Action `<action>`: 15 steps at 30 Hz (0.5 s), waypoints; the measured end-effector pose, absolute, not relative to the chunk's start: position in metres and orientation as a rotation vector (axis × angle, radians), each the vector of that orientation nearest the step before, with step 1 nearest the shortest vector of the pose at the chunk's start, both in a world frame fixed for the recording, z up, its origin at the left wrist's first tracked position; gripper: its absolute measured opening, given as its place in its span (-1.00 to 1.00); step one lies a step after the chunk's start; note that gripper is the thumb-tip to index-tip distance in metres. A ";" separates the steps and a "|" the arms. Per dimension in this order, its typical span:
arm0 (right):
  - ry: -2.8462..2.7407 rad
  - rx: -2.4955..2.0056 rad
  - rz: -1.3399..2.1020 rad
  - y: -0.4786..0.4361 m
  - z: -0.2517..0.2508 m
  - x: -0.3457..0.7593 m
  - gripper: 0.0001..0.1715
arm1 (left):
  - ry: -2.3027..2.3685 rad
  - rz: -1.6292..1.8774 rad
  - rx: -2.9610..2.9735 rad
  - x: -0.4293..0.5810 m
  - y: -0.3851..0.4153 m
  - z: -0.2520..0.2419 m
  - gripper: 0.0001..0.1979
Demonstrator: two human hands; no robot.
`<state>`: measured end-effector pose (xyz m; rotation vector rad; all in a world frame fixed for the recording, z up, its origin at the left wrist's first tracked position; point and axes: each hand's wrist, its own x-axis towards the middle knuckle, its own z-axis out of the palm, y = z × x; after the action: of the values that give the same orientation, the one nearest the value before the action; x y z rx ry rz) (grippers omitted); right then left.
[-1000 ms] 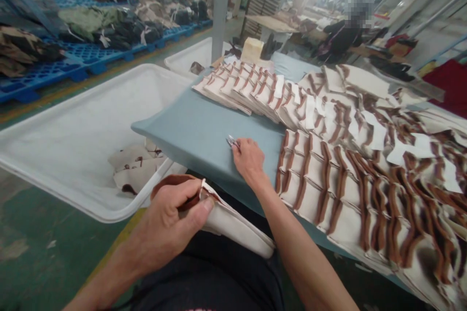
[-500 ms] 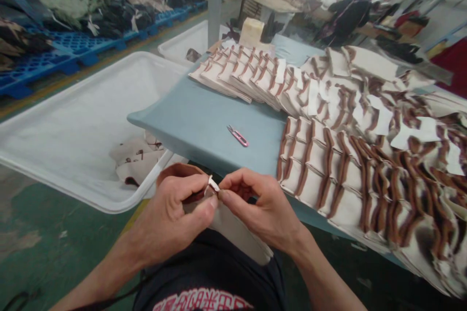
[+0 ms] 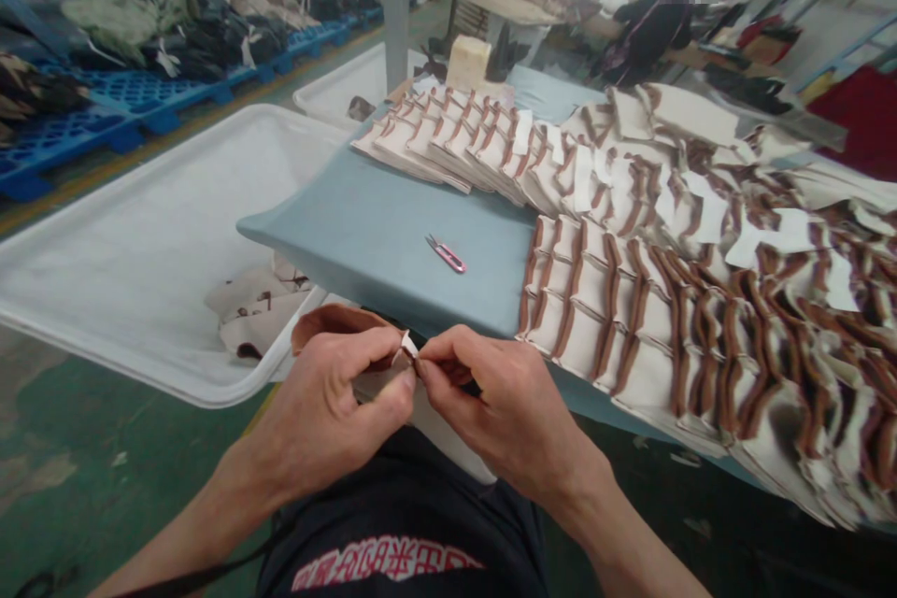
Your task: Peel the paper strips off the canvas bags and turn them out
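Right hand (image 3: 511, 411) has let go of the pink thread snips (image 3: 446, 254) and come back to the lap; they lie alone on the blue counter (image 3: 364, 234), so cutting is paused. Both hands pinch one cream fabric piece (image 3: 413, 392) with brown trim, left hand (image 3: 329, 416) closed on its near corner, fingertips meeting. One snips, one piece held, two white bins (image 3: 140, 234) left, stacked pieces (image 3: 665, 318) right too many to count
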<state>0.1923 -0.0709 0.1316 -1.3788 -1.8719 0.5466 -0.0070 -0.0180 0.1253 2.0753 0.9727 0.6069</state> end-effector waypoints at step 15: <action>-1.577 -1.555 0.688 -0.083 0.115 0.174 -0.85 | 1.067 0.687 2.046 0.005 -0.024 0.125 -0.75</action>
<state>0.1737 -0.0835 0.1150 -1.5550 -1.5765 0.6881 0.0048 -0.0243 0.1247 2.0459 1.0668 0.6871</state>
